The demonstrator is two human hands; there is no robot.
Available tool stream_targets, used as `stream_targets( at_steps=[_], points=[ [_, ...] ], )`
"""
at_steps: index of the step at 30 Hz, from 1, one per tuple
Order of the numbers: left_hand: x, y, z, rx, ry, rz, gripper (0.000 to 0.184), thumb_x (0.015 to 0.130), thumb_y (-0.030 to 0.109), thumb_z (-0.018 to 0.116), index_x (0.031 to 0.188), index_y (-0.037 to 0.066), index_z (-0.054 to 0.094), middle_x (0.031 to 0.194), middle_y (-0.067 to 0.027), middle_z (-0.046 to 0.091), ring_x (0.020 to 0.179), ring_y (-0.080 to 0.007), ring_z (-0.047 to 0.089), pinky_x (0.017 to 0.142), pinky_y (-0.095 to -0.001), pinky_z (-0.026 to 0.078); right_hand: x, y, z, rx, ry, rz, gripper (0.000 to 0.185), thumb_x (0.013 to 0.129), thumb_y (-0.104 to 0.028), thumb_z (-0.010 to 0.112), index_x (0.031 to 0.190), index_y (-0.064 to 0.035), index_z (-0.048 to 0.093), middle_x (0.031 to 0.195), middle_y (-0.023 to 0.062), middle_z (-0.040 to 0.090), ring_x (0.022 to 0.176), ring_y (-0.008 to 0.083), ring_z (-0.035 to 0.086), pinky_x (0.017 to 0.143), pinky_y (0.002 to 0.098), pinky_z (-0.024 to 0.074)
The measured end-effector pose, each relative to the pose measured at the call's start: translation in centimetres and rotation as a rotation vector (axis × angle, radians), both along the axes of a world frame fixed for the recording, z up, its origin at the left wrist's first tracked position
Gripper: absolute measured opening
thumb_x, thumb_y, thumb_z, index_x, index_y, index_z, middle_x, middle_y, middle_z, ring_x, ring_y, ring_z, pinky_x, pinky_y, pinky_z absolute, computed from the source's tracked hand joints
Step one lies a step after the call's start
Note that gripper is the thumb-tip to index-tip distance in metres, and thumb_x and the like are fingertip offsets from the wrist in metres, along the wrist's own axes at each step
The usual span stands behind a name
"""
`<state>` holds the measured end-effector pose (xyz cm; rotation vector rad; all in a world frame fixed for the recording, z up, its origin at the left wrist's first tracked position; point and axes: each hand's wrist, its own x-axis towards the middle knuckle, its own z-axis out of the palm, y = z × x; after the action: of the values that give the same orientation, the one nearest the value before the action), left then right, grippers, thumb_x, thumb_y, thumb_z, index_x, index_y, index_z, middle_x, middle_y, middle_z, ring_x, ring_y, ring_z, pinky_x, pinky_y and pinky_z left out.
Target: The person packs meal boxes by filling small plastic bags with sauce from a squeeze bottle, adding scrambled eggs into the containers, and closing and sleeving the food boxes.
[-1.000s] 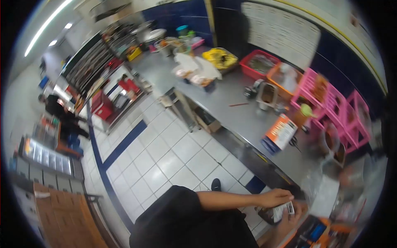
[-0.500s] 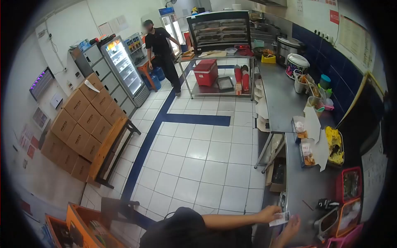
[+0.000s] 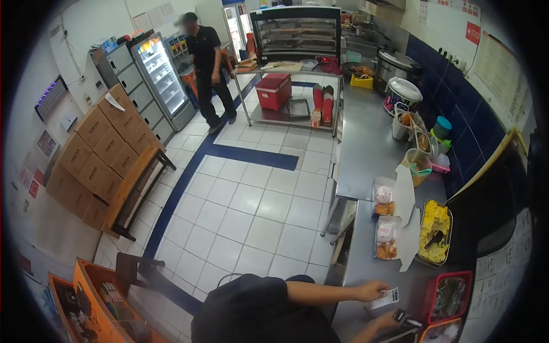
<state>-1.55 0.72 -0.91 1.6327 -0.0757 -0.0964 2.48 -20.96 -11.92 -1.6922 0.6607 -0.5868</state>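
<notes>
My left hand (image 3: 374, 290) pinches a small white printed slip (image 3: 389, 298) above the steel counter. Close by, my right hand (image 3: 388, 320) has its fingers around a small black object (image 3: 402, 318), whose kind I cannot make out. A red basket (image 3: 430, 311) with dark contents stands just beyond that hand. Farther up the counter are two open paper boxes, the nearer box (image 3: 377, 247) and the farther box (image 3: 375, 208), each with a wrapped white bundle and fried pieces. Beside them sits a metal tray (image 3: 421, 251) of yellow food with a dark utensil in it.
A person (image 3: 207, 63) in black stands beyond the steel table (image 3: 286, 70), which has a red cool box (image 3: 273, 91) on its lower shelf. Stacked cartons (image 3: 97, 148) and a wooden bench (image 3: 134, 188) line the left wall. Orange crates (image 3: 86, 286) are at lower left.
The view has turned toward the counter. My right hand has left the slip's side and closed on the black object, while my left hand keeps the slip. The other person has shifted.
</notes>
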Motion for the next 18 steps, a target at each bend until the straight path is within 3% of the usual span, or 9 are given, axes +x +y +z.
stream_targets(
  at_steps=[2,3,6,8,12,13,16,17,18],
  points=[
    [4.0,-1.4,-2.1,0.044,0.035,0.009,0.022,0.091,0.015,0.063,0.109,0.002,0.065,0.097,-0.0193,0.07,0.093,-0.0342,0.069,0.081,-0.0433,0.053,0.5,-0.3,0.2,-0.044,0.028,-0.043,0.072,0.084,-0.018,0.081,0.138,0.0064,0.039,0.13,0.023,0.059,0.114,0.0309,0.062,0.1,0.0419,0.0507],
    [5.2,-1.9,-3.3,0.063,0.057,0.006,0.023,0.09,0.014,0.063,0.11,0.002,0.066,0.097,-0.0193,0.071,0.092,-0.0351,0.07,0.079,-0.0444,0.054,-0.1,1.6,3.8,-0.084,0.07,-0.068,0.074,0.084,-0.018,0.082,0.139,0.0059,0.039,0.13,0.0228,0.06,0.114,0.0308,0.063,0.099,0.0417,0.0512],
    [8.3,-1.5,-5.2,0.559,0.175,-0.077,0.023,0.083,0.009,0.066,0.106,0.004,0.068,0.097,-0.0182,0.071,0.095,-0.0347,0.07,0.078,-0.0449,0.056,1.6,1.8,4.3,-0.163,0.043,-0.143,0.085,0.079,-0.019,0.086,0.144,0.0043,0.036,0.131,0.022,0.06,0.115,0.0307,0.063,0.099,0.0415,0.0516],
    [10.1,-1.6,-7.4,0.641,0.161,-0.155,0.038,0.083,0.012,0.067,0.12,0.008,0.064,0.099,-0.0173,0.072,0.095,-0.0335,0.072,0.077,-0.0462,0.058,1.8,4.2,6.5,-0.21,0.094,-0.199,0.089,0.077,-0.017,0.087,0.146,0.0036,0.034,0.132,0.021,0.059,0.115,0.0305,0.063,0.099,0.042,0.0512],
    [9.4,-0.4,-5.2,0.72,-0.129,-0.242,0.051,0.086,0.016,0.063,0.135,0.007,0.052,0.097,-0.0176,0.072,0.091,-0.0317,0.073,0.073,-0.0447,0.058,2.2,5.9,8.1,-0.418,0.478,-0.328,0.064,0.082,-0.033,0.08,0.132,0.0006,0.057,0.124,0.0174,0.068,0.109,0.0303,0.066,0.097,0.0395,0.0507],
    [9.4,0.5,-4.3,0.714,-0.195,-0.259,0.054,0.087,0.016,0.062,0.138,0.006,0.048,0.097,-0.0177,0.072,0.09,-0.0312,0.073,0.071,-0.0442,0.058,2.4,6.4,8.6,-0.447,0.532,-0.359,0.054,0.084,-0.042,0.075,0.116,0.0003,0.07,0.117,0.0163,0.072,0.105,0.029,0.068,0.095,0.0374,0.0506],
    [10.3,-3.3,-9.8,0.762,-0.257,-0.269,0.053,0.087,0.017,0.062,0.135,0.002,0.046,0.096,-0.0165,0.072,0.083,-0.0317,0.073,0.064,-0.0435,0.058,3.8,1.8,5.5,-0.241,0.388,-0.096,0.048,0.085,-0.041,0.075,0.108,0.0014,0.074,0.114,0.0164,0.073,0.102,0.0283,0.068,0.093,0.038,0.0506],
    [10.2,-2.5,-8.5,0.687,-0.123,-0.342,0.047,0.088,0.017,0.061,0.131,0.002,0.048,0.095,-0.0162,0.072,0.079,-0.0322,0.073,0.062,-0.044,0.057,3.9,6.3,9.8,-0.281,0.39,-0.003,0.046,0.087,-0.04,0.074,0.103,0.0028,0.075,0.11,0.0166,0.074,0.097,0.0274,0.069,0.089,0.0389,0.0518],
    [11.3,-1.4,-6.5,0.617,-0.004,-0.449,0.042,0.089,0.018,0.06,0.126,0.003,0.05,0.095,-0.0159,0.072,0.075,-0.0327,0.073,0.059,-0.0444,0.057,4.5,5.8,9.3,-0.354,0.461,0.039,0.043,0.089,-0.036,0.072,0.104,0.0039,0.074,0.107,0.0166,0.074,0.091,0.0249,0.068,0.084,0.0373,0.0528]
  ],
)
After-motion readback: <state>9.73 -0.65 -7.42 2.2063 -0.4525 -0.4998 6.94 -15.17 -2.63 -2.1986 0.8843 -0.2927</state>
